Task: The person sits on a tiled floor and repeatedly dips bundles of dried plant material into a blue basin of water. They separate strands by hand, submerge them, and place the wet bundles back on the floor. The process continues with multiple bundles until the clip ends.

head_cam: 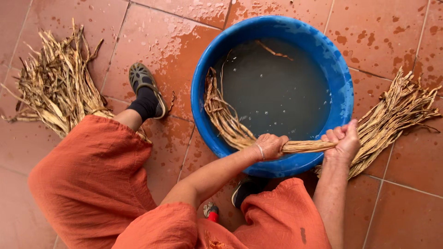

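A blue plastic basin (344,87) full of murky water stands on the tiled floor. A long bundle of dried plant strips (305,146) lies across its near rim. My left hand (270,145) grips the bundle over the rim, with the wet end (221,113) curving along the basin's inner left wall into the water. My right hand (344,140) is closed around the same bundle just outside the rim, and the dry end (397,108) fans out over the floor to the right.
A separate heap of dried strips (55,83) lies on the wet terracotta tiles (378,32) at the left. My sandalled foot (146,90) rests left of the basin, another foot (247,190) below it. A small red object (211,213) lies between my knees.
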